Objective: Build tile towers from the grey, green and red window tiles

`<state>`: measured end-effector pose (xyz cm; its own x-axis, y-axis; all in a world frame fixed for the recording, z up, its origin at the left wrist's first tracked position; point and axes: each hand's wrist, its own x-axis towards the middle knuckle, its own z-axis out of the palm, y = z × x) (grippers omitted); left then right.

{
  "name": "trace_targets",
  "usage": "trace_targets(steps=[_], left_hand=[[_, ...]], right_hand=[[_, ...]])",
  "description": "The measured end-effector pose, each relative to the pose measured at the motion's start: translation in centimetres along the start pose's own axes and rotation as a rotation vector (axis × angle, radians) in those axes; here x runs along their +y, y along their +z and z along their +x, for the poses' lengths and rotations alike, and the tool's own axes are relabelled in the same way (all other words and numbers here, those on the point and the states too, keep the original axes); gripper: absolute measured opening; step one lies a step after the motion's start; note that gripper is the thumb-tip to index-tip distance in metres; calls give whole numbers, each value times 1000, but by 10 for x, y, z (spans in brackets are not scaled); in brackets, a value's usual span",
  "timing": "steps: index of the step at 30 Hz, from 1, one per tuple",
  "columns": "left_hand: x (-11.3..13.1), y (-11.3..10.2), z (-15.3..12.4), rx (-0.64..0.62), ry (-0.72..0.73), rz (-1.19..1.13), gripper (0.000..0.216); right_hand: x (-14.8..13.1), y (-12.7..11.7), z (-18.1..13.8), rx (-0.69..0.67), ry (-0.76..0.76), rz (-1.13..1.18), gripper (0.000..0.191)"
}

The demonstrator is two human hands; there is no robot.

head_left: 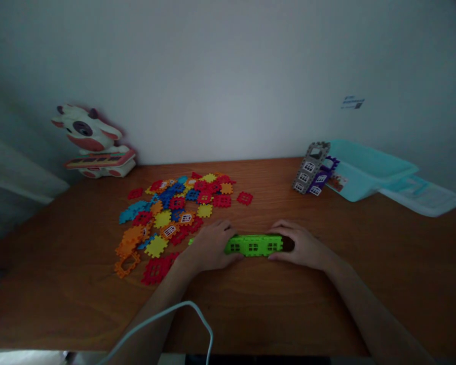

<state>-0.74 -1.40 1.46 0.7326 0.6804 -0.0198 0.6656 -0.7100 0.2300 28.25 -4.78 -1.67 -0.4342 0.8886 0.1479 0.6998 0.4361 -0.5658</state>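
Observation:
A long block of joined green building pieces (253,246), with window-like openings in its front side, lies on the wooden table in front of me. My left hand (215,246) is closed around its left end and hides part of it. At the right end, the thumb and fingers of my right hand (298,246) grip the block from front and back. A bit of green sticks out to the left of my left hand. Loose flat pieces lie just beyond that hand, among them a yellow piece (156,246) and red pieces (157,270).
A pile of red, blue, orange and yellow pieces (177,203) spreads at left centre. Behind it sits a cow toy keyboard (99,161). A grey assembled block (307,170) and a purple one (321,178) lean against a turquoise bin (365,170), beside its pale lid (427,197). A white cable (175,306) crosses my left forearm.

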Motion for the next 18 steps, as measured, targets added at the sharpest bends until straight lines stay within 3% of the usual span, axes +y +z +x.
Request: trace_targets(steps=[7, 18], left_hand=[[-1, -1, 0, -21, 3, 20, 34], [5, -3, -3, -26, 56, -45, 36]], right_hand=[[-7, -1, 0, -30, 20, 51, 48], [-20, 19, 8, 40, -108, 3, 48]])
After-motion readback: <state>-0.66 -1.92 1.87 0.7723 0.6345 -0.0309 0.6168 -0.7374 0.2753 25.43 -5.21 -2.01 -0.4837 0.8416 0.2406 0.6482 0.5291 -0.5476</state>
